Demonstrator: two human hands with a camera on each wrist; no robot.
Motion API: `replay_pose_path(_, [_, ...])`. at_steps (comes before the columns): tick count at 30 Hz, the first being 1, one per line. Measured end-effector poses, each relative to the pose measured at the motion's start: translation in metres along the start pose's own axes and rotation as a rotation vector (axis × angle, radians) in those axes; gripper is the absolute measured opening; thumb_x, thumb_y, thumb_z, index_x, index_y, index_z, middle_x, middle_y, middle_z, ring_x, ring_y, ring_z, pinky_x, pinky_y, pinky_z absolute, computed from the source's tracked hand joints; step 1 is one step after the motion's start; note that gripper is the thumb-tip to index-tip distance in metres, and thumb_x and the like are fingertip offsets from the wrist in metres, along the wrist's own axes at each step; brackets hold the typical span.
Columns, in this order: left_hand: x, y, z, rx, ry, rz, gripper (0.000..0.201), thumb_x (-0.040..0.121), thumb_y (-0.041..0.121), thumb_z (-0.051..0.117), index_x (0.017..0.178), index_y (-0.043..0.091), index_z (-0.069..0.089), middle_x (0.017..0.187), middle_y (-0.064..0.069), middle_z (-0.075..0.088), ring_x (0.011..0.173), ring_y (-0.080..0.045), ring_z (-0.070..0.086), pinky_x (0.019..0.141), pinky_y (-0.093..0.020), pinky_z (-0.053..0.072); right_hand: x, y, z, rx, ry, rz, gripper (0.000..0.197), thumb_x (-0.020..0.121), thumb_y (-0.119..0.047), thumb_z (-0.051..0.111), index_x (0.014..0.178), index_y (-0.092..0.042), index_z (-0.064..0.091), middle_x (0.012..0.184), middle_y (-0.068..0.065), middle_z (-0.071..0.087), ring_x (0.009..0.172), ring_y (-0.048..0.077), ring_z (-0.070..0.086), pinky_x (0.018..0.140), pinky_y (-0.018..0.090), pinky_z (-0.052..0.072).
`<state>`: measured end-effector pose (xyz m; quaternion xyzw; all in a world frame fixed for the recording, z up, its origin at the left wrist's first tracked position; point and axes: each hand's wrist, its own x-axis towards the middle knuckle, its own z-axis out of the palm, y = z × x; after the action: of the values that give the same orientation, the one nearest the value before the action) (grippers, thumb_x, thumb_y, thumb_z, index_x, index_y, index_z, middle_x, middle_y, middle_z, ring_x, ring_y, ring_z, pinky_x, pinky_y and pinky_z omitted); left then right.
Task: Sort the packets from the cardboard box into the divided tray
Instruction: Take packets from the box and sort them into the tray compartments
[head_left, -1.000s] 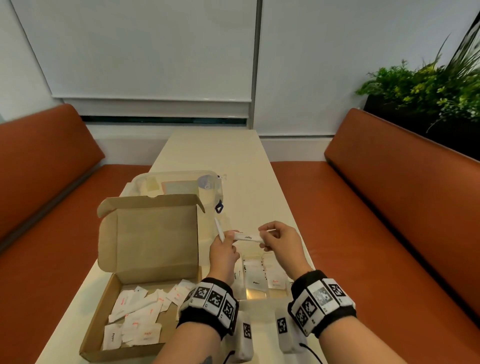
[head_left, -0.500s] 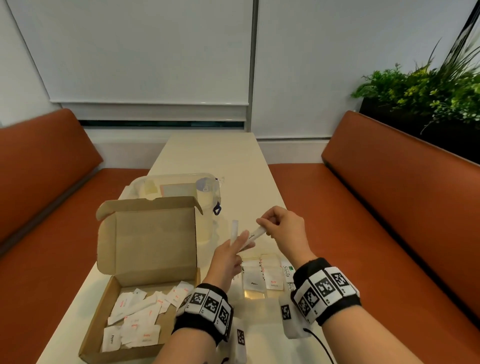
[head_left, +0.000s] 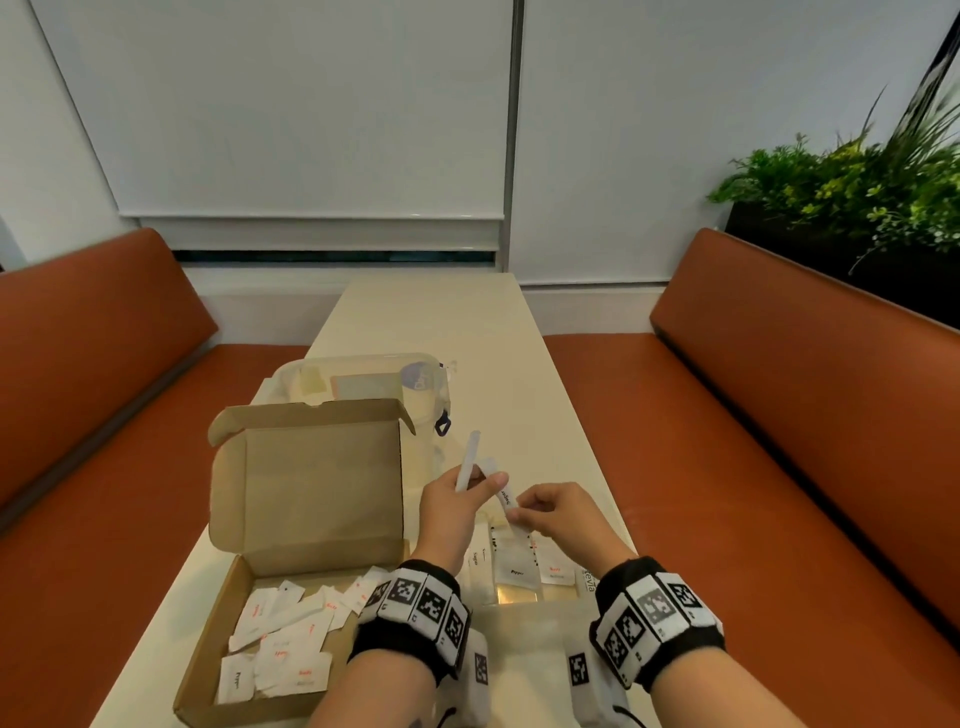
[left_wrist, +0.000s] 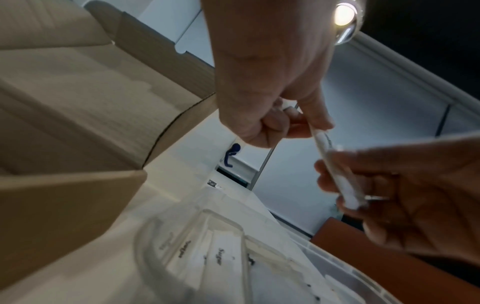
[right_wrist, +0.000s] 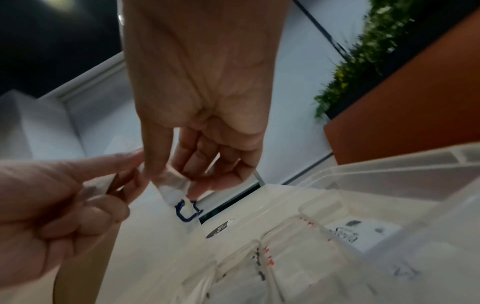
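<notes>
Pinching one stick packet (head_left: 468, 464) in my left hand (head_left: 452, 506), I've passed the other packet (head_left: 506, 500) to my right hand (head_left: 558, 512), now lower above the tray (head_left: 511, 597), ready for sorting.

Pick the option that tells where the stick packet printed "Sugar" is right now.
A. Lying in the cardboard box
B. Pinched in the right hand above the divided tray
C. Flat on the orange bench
B: the right hand pinches the Sugar stick packet above the divided tray.
</notes>
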<state>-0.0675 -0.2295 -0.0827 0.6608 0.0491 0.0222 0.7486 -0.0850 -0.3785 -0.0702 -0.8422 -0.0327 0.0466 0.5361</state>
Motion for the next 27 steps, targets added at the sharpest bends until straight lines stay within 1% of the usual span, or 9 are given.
replay_pose_path(4, [-0.002, -0.002, 0.000, 0.005, -0.013, -0.006, 0.010, 0.078, 0.017, 0.076, 0.076, 0.015, 0.067, 0.048, 0.017, 0.056, 0.041, 0.004, 0.047, 0.043, -0.007, 0.035, -0.001, -0.004, -0.001, 0.026, -0.019, 0.005, 0.009, 0.079, -0.018, 0.076, 0.078, -0.014, 0.068, 0.061, -0.009, 0.062, 0.051, -0.006, 0.054, 0.055, 0.007, 0.043])
replay_pose_path(7, [-0.002, -0.004, -0.001, -0.043, 0.006, -0.027, 0.010, 0.081, 0.021, 0.074, 0.079, 0.014, 0.067, 0.042, 0.016, 0.046, 0.037, -0.002, 0.037, 0.042, -0.014, 0.031, -0.002, -0.003, -0.002, 0.032, -0.025, 0.031, 0.010, 0.077, -0.019, 0.078, 0.081, -0.014, 0.071, 0.066, -0.005, 0.066, 0.057, 0.000, 0.057, 0.058, 0.009, 0.046])
replay_pose_path(12, [-0.004, -0.004, -0.003, 0.046, -0.096, -0.027, 0.009, 0.080, 0.024, 0.074, 0.078, 0.017, 0.069, 0.046, 0.018, 0.054, 0.041, 0.003, 0.046, 0.048, -0.015, 0.033, -0.001, -0.009, 0.001, 0.080, 0.021, -0.022, 0.015, 0.081, -0.017, 0.074, 0.093, -0.009, 0.070, 0.078, 0.005, 0.071, 0.067, 0.008, 0.062, 0.060, 0.014, 0.048])
replay_pose_path(14, [-0.004, -0.003, -0.003, 0.066, -0.116, -0.058, 0.017, 0.079, 0.032, 0.074, 0.091, 0.021, 0.071, 0.052, 0.018, 0.056, 0.048, 0.001, 0.046, 0.047, -0.016, 0.033, 0.001, -0.013, 0.001, 0.130, 0.089, -0.032, 0.009, 0.081, -0.014, 0.073, 0.084, -0.007, 0.067, 0.071, 0.005, 0.068, 0.063, 0.010, 0.061, 0.060, 0.016, 0.049])
replay_pose_path(16, [-0.004, -0.003, -0.004, 0.088, -0.134, -0.111, 0.030, 0.078, 0.041, 0.075, 0.102, 0.025, 0.067, 0.067, 0.016, 0.062, 0.055, -0.002, 0.043, 0.048, -0.019, 0.032, 0.002, -0.016, 0.000, 0.314, 0.176, -0.026, 0.013, 0.081, -0.006, 0.072, 0.079, -0.003, 0.060, 0.067, 0.008, 0.063, 0.061, 0.014, 0.061, 0.063, 0.022, 0.055])
replay_pose_path(19, [-0.007, -0.005, -0.005, 0.050, -0.142, -0.153, 0.026, 0.078, 0.040, 0.073, 0.095, 0.020, 0.069, 0.086, -0.001, 0.070, 0.047, -0.006, 0.034, 0.046, -0.020, 0.029, 0.002, -0.016, -0.003, 0.555, 0.233, 0.006, 0.021, 0.079, 0.003, 0.071, 0.094, 0.000, 0.056, 0.076, 0.017, 0.063, 0.067, 0.024, 0.067, 0.074, 0.033, 0.060])
replay_pose_path(21, [-0.008, -0.004, -0.006, -0.011, -0.097, -0.153, 0.020, 0.081, 0.033, 0.072, 0.088, 0.014, 0.070, 0.074, -0.005, 0.059, 0.043, -0.006, 0.028, 0.042, -0.019, 0.026, 0.001, -0.014, -0.001, 0.603, 0.224, 0.034, 0.026, 0.078, 0.005, 0.071, 0.098, 0.000, 0.055, 0.083, 0.019, 0.062, 0.071, 0.026, 0.070, 0.077, 0.035, 0.060])
replay_pose_path(24, [-0.007, -0.001, -0.007, -0.125, -0.032, -0.178, 0.021, 0.084, 0.027, 0.070, 0.091, 0.008, 0.068, 0.052, 0.006, 0.040, 0.039, -0.005, 0.022, 0.036, -0.017, 0.022, -0.003, -0.009, 0.003, 0.598, 0.168, 0.075, 0.025, 0.079, 0.006, 0.069, 0.099, 0.002, 0.056, 0.080, 0.020, 0.065, 0.075, 0.031, 0.071, 0.078, 0.037, 0.059])
replay_pose_path(27, [-0.004, 0.000, -0.008, -0.082, -0.013, -0.169, 0.019, 0.085, 0.024, 0.070, 0.091, 0.007, 0.067, 0.047, 0.010, 0.030, 0.039, -0.006, 0.022, 0.037, -0.017, 0.022, -0.005, -0.006, 0.007, 0.397, 0.102, 0.098, 0.019, 0.078, -0.006, 0.074, 0.094, -0.008, 0.064, 0.081, 0.016, 0.071, 0.074, 0.023, 0.070, 0.070, 0.030, 0.055])
